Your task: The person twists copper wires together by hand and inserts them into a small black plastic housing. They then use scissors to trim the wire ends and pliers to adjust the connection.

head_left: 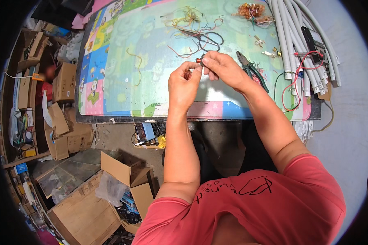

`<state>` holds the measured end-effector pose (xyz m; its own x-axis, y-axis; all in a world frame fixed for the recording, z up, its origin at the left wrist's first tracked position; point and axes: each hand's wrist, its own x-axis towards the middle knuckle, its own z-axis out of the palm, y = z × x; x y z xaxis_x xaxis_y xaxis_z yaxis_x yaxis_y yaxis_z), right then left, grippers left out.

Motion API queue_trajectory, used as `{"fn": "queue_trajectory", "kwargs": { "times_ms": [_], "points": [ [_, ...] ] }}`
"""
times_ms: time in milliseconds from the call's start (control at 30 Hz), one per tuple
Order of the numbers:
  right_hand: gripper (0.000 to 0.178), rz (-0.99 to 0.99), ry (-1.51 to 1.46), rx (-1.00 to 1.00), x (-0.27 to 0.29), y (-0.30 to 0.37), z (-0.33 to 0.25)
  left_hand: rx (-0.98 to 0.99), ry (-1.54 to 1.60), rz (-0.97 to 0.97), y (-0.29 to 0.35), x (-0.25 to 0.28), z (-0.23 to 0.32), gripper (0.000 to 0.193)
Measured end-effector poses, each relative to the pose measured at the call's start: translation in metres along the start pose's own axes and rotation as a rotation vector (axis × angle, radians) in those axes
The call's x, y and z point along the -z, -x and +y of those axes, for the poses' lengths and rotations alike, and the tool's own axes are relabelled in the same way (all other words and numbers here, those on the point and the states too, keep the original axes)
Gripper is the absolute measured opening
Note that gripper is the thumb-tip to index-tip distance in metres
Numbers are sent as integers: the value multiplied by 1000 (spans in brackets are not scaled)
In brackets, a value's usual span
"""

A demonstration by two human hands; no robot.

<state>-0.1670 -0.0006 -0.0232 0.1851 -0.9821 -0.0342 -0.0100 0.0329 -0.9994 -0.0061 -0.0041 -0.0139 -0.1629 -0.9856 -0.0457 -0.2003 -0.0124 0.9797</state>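
Observation:
Over the near part of the table, my two hands are close together. My right hand (224, 68) pinches a small dark part with a copper-red coil (199, 60). Fingers of my left hand (181, 85) are closed just beside it, around a bit of copper-coloured wire (188, 74), mostly hidden by the fingers. Black-handled scissors (210, 40) lie beyond the hands, among thin red and dark wires. To the right of my right hand rest green-and-black pliers (251, 71).
A patterned mat (92, 77) under a clear sheet covers the table. Tangled wires (188, 17) and a copper wire heap (251, 11) lie at the back. Grey tubes (285, 36) and a meter (315, 45) with red and black leads line the right. Cardboard boxes (141, 202) stand lower left.

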Motion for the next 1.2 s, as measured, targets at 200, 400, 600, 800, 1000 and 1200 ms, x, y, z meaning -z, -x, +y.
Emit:
{"fn": "queue_trajectory", "kwargs": {
  "times_ms": [200,400,600,800,1000,1200],
  "points": [
    [29,0,-149,-169,-2,1,-3,0,-259,138,2,-7,8,14],
    [35,34,-90,-87,1,-1,1,-33,-298,67,6,-9,16,14],
    [38,39,-68,-131,-1,1,-6,27,-142,84,-2,3,-4,14],
    [49,-382,79,-331,19,6,-14,64,91,66,-1,8,7,9],
    [44,81,94,-320,19,-9,-3,-44,-9,-4,5,6,7,8],
    [43,-355,-104,-326,29,15,-26,167,280,167,-2,23,11,11]
  ]
}}
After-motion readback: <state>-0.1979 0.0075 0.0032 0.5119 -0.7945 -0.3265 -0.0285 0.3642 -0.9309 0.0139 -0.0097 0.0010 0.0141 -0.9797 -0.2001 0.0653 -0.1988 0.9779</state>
